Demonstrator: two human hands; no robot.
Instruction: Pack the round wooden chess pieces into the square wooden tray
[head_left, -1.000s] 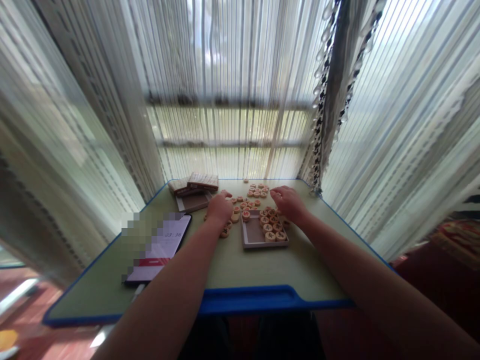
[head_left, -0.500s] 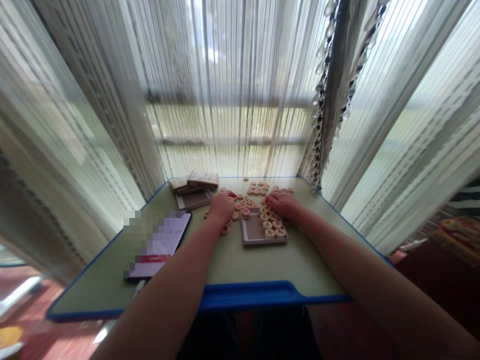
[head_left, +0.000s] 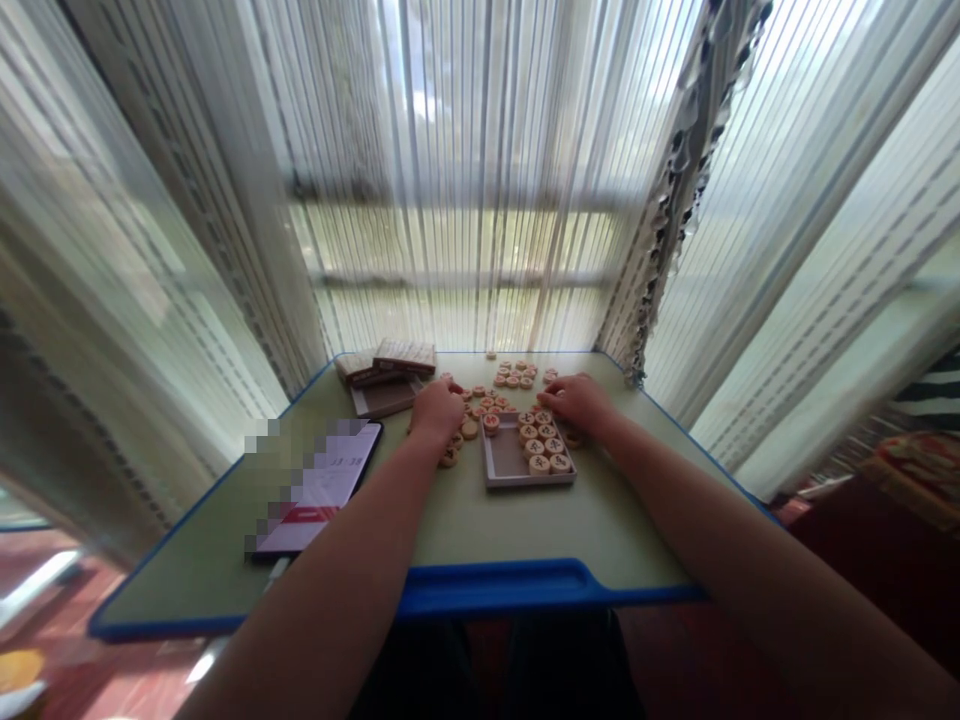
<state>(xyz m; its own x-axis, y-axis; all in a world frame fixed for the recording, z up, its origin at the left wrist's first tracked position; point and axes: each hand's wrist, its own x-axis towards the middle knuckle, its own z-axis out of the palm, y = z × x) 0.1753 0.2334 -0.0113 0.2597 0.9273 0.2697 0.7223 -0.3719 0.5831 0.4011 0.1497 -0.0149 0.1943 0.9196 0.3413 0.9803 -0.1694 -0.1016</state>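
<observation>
An open shallow tray (head_left: 505, 455) holds two columns of round wooden pieces (head_left: 534, 447) with dark characters along its right side, and one red-marked piece (head_left: 491, 423) in its far left corner. My left hand (head_left: 441, 404) is left of the tray among loose pieces, its fingers bent; whatever they may hold is hidden. Beyond the tray's far right corner, my right hand (head_left: 576, 400) has its fingers closed near a small piece at the fingertips, too small to make out. Red-marked pieces (head_left: 489, 404) lie between the hands.
More pieces (head_left: 516, 375) are grouped near the table's far edge. At the back left, boxes (head_left: 403, 355) lie stacked by another tray (head_left: 380, 398). A phone (head_left: 330, 495) with a cable lies on the left of the blue-edged table (head_left: 495, 590). Curtains hang behind.
My left hand has shifted slightly left and away from me. My right hand has moved slightly to the right, off the tray's far right corner.
</observation>
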